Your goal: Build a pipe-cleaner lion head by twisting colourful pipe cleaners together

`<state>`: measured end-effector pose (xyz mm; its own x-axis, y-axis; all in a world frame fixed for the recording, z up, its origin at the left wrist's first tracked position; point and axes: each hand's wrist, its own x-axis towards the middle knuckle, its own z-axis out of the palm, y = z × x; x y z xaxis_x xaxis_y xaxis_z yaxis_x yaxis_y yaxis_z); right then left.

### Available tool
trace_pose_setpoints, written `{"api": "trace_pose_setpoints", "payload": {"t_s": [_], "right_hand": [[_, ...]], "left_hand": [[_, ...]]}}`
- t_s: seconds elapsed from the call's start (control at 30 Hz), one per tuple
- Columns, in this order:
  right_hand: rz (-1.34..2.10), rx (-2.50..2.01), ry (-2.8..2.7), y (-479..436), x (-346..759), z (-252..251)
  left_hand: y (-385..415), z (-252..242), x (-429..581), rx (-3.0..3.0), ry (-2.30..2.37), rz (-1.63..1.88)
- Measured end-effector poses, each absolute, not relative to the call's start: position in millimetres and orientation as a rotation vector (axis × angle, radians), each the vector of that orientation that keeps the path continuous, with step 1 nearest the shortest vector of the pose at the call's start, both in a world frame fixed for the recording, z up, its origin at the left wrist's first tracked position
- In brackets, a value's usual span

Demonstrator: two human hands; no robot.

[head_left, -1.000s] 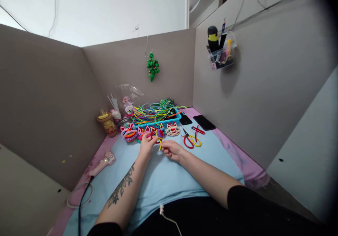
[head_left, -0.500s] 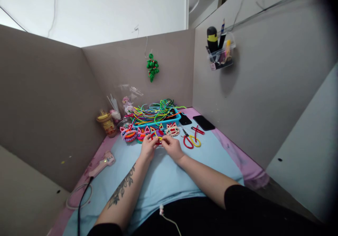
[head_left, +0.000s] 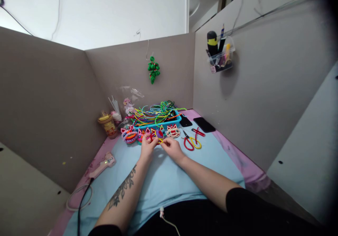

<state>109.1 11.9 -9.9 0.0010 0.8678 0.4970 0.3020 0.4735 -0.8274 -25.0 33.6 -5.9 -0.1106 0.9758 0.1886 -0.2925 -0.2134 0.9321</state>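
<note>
Between my hands is a small red, purple and yellow pipe-cleaner piece [head_left: 158, 134], held just above the blue cloth. My left hand [head_left: 148, 145] is closed on its left side. The fingers of my right hand [head_left: 171, 147] pinch together at its lower right, on a yellow strand. Behind the hands stand several fuzzy animal-head figures: a purple and orange one [head_left: 129, 136], a pink one partly covered by my left hand, and a cream one [head_left: 173, 131]. Scissors with one red and one yellow handle [head_left: 192, 142] lie right of my right hand.
A blue basket [head_left: 148, 127] of loose pipe cleaners stands at the back. Two phones [head_left: 204, 124] lie at the right. A pink glue gun [head_left: 103, 165] with a black cord and a lidded cup [head_left: 107, 125] sit at the left. Partition walls enclose the table.
My right hand has shifted slightly down and away from my left hand, and more of the piece shows between them. The whole view has tilted a little.
</note>
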Motion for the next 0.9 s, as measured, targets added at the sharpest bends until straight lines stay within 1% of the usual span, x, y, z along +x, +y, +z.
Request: {"api": "trace_pose_setpoints", "payload": {"t_s": [0.33,0.4,0.57,0.67,0.9], "right_hand": [[0.838,-0.997,-1.433,12.7,107.9,-10.3],[0.785,-1.007,-1.436,12.3,109.1,-9.1],[0.420,-0.977,-1.560,6.9,112.7,-4.1],[0.275,-0.957,-1.632,5.5,112.6,-4.2],[0.242,-0.987,-1.648,8.2,111.0,-7.2]], "left_hand": [[26.6,1.7,-22.9,1.193,0.896,1.552],[24.7,3.2,-21.6,1.198,0.913,1.548],[19.2,7.5,-17.0,1.095,0.947,1.512],[17.2,10.7,-15.6,1.031,0.926,1.490],[16.7,12.8,-13.8,1.037,0.858,1.539]]}}
